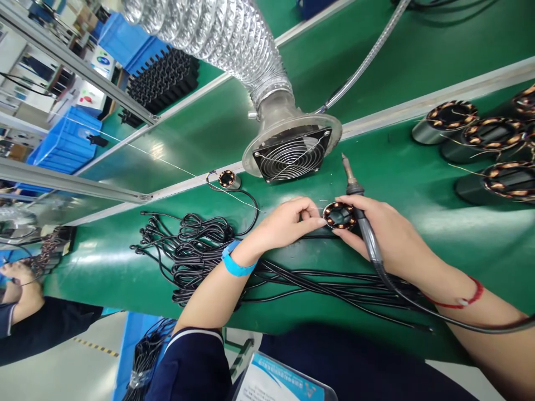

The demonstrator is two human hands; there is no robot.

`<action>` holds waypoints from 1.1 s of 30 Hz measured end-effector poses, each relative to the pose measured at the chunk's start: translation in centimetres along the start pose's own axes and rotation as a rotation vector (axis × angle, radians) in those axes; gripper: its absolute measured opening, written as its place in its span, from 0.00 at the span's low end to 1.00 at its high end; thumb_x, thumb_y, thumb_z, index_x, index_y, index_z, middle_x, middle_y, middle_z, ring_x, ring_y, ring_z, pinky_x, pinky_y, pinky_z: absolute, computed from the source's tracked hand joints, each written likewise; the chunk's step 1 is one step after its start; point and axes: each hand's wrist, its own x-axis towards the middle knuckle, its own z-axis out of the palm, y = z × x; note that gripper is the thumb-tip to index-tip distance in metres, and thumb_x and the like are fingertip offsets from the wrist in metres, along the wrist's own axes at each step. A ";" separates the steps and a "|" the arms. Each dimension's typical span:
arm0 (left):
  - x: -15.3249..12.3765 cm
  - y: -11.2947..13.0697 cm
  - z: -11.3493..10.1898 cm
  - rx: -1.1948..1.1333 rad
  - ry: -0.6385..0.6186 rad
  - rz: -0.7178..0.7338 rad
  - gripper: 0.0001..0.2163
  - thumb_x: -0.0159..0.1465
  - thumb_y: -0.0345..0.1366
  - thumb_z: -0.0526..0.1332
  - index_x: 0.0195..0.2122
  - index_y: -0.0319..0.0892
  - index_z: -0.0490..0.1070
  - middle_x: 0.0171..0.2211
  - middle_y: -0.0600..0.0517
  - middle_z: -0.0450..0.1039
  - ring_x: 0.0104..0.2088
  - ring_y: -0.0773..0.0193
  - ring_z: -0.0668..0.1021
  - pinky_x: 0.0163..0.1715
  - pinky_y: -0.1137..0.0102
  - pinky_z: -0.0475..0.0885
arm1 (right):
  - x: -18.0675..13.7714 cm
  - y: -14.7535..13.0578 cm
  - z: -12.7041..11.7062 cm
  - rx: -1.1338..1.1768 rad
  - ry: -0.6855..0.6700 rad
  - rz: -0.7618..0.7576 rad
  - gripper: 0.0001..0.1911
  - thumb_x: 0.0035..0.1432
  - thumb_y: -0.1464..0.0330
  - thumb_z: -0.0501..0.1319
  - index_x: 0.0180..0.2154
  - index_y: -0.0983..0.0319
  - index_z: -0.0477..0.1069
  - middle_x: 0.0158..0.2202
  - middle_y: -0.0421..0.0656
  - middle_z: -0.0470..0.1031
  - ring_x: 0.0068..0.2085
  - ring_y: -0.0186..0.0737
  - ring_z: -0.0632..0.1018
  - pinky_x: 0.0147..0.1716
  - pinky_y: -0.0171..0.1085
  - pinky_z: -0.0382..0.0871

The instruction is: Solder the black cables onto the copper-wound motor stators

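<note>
Stator [334, 221] sits between hands over bench [422, 184], open end up. Right hand [387, 231] nearer, curled around stator plus iron [369, 236], tip pointing away; left hand [286, 223] pinched at left rim, apparently on thin wire [167, 163].

The worker's right hand [384, 234] has a soldering iron [366, 231] tucked along it, tip pointing away, and grips a small copper-wound ring [340, 216], while the fingers of the left hand [288, 225] meet its other side. Bundled black cables [200, 239] sprawl across the green bench [108, 262] beneath a fan hood [292, 159]; bigger wound cylinders [497, 133] cluster over to the right.
</note>
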 end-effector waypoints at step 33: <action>-0.3 0.5 4.2 0.457 -0.141 -0.018 0.01 0.64 0.31 0.62 0.36 0.41 0.71 0.41 0.49 0.72 0.38 0.60 0.73 0.39 0.66 0.67 | 0.3 0.8 -2.9 0.102 0.119 0.123 0.24 0.65 0.60 0.59 0.60 0.58 0.64 0.54 0.48 0.77 0.56 0.53 0.77 0.55 0.52 0.72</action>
